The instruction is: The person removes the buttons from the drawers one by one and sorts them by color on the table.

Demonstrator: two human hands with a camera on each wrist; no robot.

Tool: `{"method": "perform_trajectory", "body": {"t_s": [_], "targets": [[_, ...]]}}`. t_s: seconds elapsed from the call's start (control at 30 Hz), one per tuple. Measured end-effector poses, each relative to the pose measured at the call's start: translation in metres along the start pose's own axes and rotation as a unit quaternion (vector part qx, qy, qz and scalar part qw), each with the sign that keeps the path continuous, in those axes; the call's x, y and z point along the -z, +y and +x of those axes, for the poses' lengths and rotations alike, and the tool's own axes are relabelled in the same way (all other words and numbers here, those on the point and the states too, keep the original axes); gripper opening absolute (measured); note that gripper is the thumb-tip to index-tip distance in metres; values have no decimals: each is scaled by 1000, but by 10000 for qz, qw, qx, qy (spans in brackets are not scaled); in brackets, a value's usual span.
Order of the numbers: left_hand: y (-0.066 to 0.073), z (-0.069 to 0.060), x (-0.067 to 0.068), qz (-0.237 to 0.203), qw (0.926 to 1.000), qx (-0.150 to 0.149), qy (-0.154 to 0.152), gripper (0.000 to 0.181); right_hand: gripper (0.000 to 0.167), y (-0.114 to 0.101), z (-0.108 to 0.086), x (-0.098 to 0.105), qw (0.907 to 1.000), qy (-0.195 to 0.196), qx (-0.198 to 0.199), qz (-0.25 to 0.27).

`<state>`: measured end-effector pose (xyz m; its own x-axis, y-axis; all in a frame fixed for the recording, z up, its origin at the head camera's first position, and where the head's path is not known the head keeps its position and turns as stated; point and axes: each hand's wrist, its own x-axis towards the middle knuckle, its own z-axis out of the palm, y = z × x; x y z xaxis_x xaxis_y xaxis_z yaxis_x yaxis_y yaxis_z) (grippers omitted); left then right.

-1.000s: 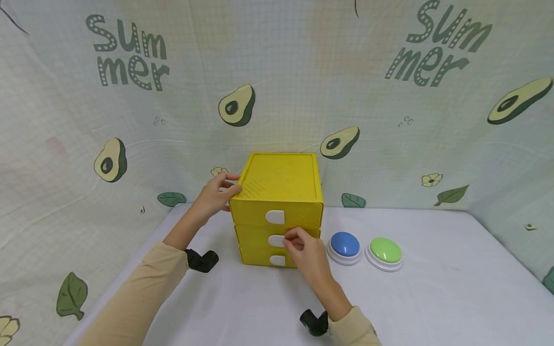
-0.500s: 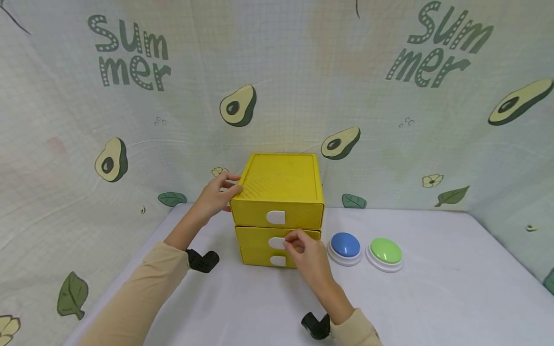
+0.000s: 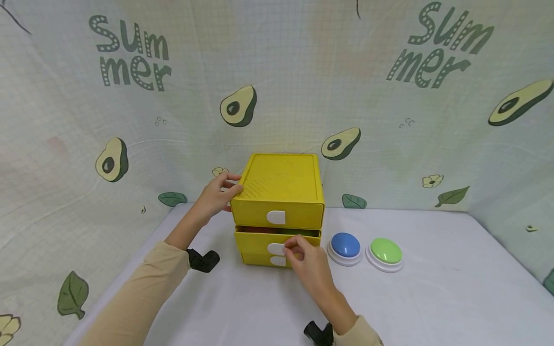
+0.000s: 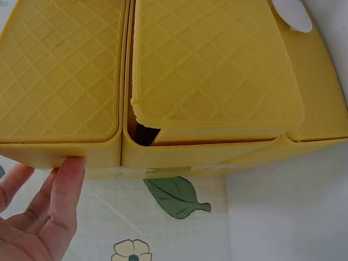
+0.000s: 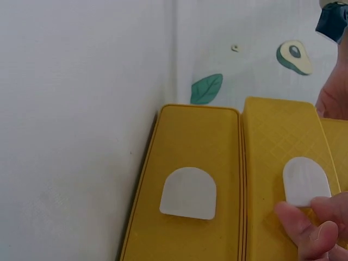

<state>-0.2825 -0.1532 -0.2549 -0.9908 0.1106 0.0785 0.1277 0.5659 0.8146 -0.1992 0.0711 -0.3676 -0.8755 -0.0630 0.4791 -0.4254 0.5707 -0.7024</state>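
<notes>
A yellow cabinet [image 3: 281, 178] with three stacked drawers stands mid-table. Its middle drawer [image 3: 255, 243] sits partly pulled out, and a dark gap shows above it in the head view. Something reddish and something green are glimpsed in that gap, too little to identify. My right hand [image 3: 309, 259] pinches the white tab handle [image 5: 306, 182] of this drawer between thumb and finger. My left hand [image 3: 216, 194] rests against the cabinet's upper left edge, its extended fingers [image 4: 68, 190] touching the side near the top drawer [image 4: 60, 70].
Right of the cabinet are a blue push button [image 3: 345, 245] and a green push button [image 3: 385, 251], both on white bases. A printed cloth [image 3: 277, 72] with avocados and leaves hangs behind the white table [image 3: 450, 288].
The middle drawer has slid out toward me, opening a gap above its front. My right hand has come nearer with the handle; the left hand stays in place.
</notes>
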Motion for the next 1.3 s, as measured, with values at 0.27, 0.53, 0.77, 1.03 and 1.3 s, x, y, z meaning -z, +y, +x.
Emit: {"method": "perform_trajectory", "body": {"t_s": [0.27, 0.53, 0.77, 1.03, 1.3], "targets": [[1, -2, 1, 11, 10000, -13, -26, 44, 9, -4, -8, 1, 9999, 14, 67, -129], [0, -2, 2, 22, 10000, -6, -39, 44, 8, -9, -16, 3, 9996, 20, 156, -213], [-1, -2, 2, 6, 9999, -86, -51, 44, 9, -14, -23, 6, 9993, -59, 169, -334], [1, -2, 1, 44, 10000, -39, -28, 44, 11, -19, -30, 9, 9984, -140, 199, -506], [1, -2, 0, -13, 10000, -42, -48, 44, 8, -22, -36, 13, 9980, -372, 179, -473]]}}
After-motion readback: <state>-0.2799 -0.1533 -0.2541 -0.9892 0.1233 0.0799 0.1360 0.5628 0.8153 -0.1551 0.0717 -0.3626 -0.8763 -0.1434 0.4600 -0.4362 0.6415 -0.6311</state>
